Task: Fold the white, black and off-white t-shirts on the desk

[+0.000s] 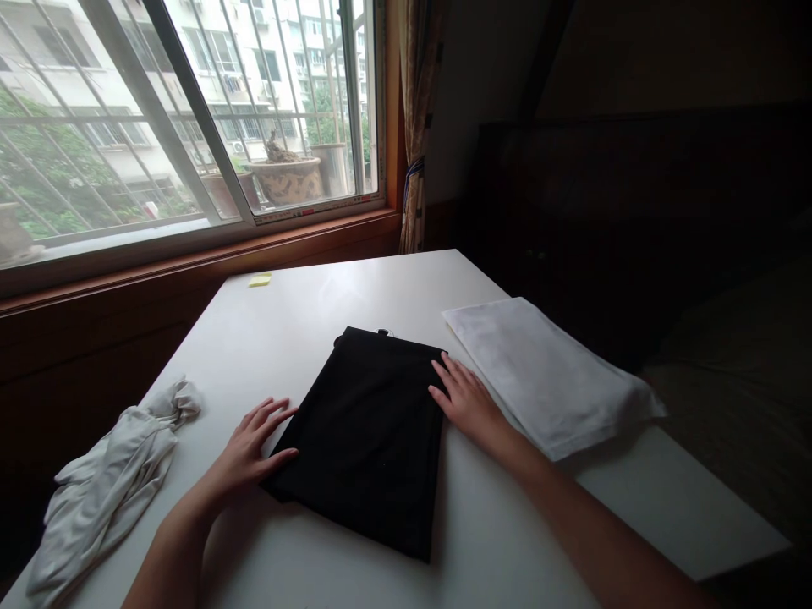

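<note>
A black folded cloth item (368,440), probably a garment, lies flat in the middle of the white table (298,313). Its exact kind does not show. At its left edge rests my left hand (254,444), fingers spread, with the thumb and fingertips at the fabric. My right hand (466,402) lies along the upper right edge, fingers stretched out and touching the cloth. Neither hand grips anything. Small dark bits and a thin clear loop (384,333) stick out past the far edge of the black cloth.
To the right lies a flat folded white cloth (551,376), reaching over the table's right edge. A crumpled pale grey cloth (114,491) sits along the left edge. Yellow sticky notes (260,279) are at the far left corner. Beyond stand a barred window (190,118) and a curtain (417,127).
</note>
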Demonstrator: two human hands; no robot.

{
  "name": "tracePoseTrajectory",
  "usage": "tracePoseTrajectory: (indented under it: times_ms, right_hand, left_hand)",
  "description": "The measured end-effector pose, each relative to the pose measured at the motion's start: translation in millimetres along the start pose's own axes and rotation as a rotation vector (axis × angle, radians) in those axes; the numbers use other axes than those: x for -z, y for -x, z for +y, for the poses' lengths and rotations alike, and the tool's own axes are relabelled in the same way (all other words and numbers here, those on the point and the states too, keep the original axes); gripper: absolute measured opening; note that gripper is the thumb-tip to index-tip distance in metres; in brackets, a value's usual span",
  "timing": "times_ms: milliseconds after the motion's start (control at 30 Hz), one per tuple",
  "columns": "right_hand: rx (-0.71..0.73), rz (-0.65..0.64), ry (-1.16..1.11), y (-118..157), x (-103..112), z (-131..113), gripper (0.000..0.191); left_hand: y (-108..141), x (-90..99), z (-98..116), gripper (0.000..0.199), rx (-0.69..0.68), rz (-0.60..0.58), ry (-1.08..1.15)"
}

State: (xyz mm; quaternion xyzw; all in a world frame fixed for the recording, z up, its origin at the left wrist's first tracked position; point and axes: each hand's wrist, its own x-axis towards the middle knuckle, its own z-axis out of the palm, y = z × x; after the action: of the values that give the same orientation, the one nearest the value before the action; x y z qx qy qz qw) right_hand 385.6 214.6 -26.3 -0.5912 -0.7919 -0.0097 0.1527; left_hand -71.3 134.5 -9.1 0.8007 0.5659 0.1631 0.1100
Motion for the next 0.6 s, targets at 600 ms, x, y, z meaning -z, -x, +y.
tracePoseTrajectory:
  times_ms: [600]
  right_hand:
    - [-0.031, 0.163, -0.146, 8.1, -17.5, 5.7, 0.056]
  left_hand:
    - [13.0, 30.0, 41.8, 0.075, 0.327, -0.407, 0.562]
